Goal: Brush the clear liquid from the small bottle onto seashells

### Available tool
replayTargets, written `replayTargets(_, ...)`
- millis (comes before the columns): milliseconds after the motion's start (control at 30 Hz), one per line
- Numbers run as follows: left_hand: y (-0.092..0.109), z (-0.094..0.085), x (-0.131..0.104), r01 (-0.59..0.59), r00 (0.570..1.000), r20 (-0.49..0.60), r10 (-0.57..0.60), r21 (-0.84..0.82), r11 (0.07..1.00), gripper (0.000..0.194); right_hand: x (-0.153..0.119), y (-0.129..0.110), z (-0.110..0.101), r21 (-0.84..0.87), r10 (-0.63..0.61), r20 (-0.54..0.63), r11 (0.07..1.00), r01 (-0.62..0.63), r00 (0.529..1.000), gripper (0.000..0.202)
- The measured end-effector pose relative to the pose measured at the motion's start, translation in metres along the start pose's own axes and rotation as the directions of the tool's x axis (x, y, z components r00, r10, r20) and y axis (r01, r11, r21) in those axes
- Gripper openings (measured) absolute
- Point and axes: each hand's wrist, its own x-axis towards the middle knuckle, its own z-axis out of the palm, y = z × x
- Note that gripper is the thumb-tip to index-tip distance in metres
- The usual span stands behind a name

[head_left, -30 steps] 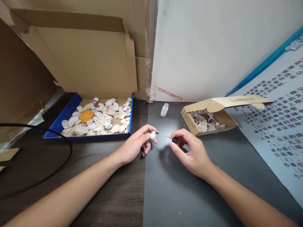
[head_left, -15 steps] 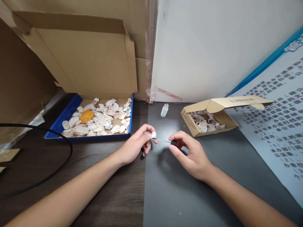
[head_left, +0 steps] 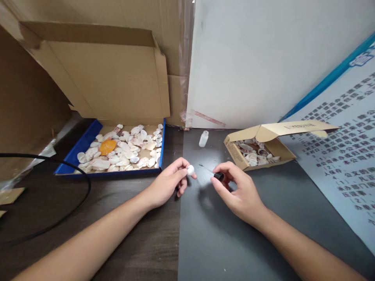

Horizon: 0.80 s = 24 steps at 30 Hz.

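Observation:
Between the thumb and fingers of my left hand [head_left: 172, 180] is a small white shell [head_left: 190, 170] with a dark spot on it. My right hand [head_left: 236, 189] pinches the black cap [head_left: 218, 176] of a brush, whose thin stem [head_left: 206, 168] points up and left toward the shell without touching it. Beyond both hands, a small uncapped bottle [head_left: 203, 139] with whitish contents stands on the grey mat [head_left: 205, 242].
At the left, an open blue box [head_left: 162, 150] holds many shells and one orange shell [head_left: 108, 147]. A smaller cardboard box [head_left: 238, 156] with shells stands at the right. A black cable [head_left: 86, 191] curves over the dark table [head_left: 140, 242] at far left.
The brush tip has come away from the shell, and my right hand has shifted slightly right and tilted the stem upward. The shell has turned a little in my left hand.

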Motion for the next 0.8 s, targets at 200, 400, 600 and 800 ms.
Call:
replayTargets(200, -0.0048, -0.0031, 0.0010, 0.010, 1.000, 0.018, -0.010, 0.017, 1.000, 0.021, -0.0006, -0.0015, -0.0011, 0.076, -0.063, 0.083, 0.996, 0.056, 0.995, 0.012)
replayTargets(400, -0.0053, -0.0025, 0.0023, -0.010, 0.999, -0.050, 0.012, 0.050, 0.999, 0.025, -0.0004, -0.0008, -0.0018, 0.043, -0.019, 0.035, 0.999, 0.018, 0.999, 0.010)
replayTargets(600, -0.0027, -0.0017, 0.0031, -0.028, 0.997, -0.067, 0.032, 0.047, 0.998, 0.030, -0.0001, -0.0015, -0.0018, -0.001, -0.016, 0.036, 1.000, 0.016, 0.999, 0.009)
replayTargets(800, -0.0030, -0.0029, 0.0030, -0.033, 0.998, -0.061, 0.033, 0.000, 0.999, 0.028, 0.0003, -0.0017, -0.0024, 0.022, -0.060, 0.052, 0.998, 0.059, 0.997, 0.011)
